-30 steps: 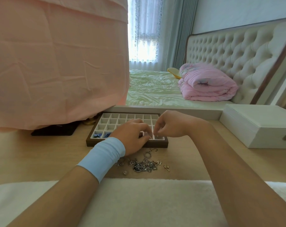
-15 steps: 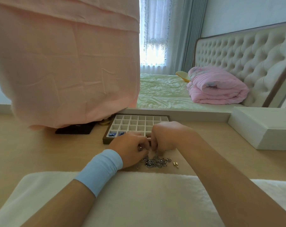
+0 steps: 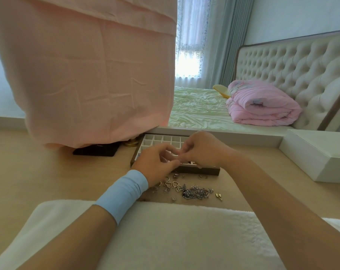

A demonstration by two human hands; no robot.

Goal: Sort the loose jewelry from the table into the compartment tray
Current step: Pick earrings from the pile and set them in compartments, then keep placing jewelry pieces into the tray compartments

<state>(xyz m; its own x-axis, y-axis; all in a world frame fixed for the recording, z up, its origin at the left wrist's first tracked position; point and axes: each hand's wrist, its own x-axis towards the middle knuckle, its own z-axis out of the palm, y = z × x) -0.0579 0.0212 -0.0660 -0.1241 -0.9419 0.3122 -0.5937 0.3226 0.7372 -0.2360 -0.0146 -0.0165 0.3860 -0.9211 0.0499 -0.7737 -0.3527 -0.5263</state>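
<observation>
- Left hand (image 3: 157, 164): I saw it raised over the front of the tray (image 3: 204, 170), fingers curled, thumb and forefinger drawn toward each other. A blue wristband (image 3: 124, 193) sat on that wrist.
- Right hand (image 3: 201, 151): it hung above the tray's near rows, fingers curled and their tips meeting those of the left hand.
- Grip state: both hands looked set in a pinch at the meeting point, but I could not tell whether either one held a piece, since the spot was too small and partly hidden by the fingers.
- Tray: a dark-framed grid of pale compartments on the table (image 3: 38, 172), just beyond the loose pieces. The hands covered its middle, and I could not read what the covered compartments held.
- Jewelry (image 3: 196, 192): a silver tangle lay on the table between the tray and the white pad (image 3: 165, 230). Heart-shaped pieces (image 3: 173, 185) lay to its left near the left wrist, and a small gold piece (image 3: 219, 196) lay to its right, apart from the tangle.
- Surroundings: a pink cloth (image 3: 99, 75) hung over the table's far left, with a black item (image 3: 97, 151) under its hem. A white box (image 3: 317, 156) stood at the right. Beyond the table a folded pink quilt (image 3: 262, 106) lay on a bed.
</observation>
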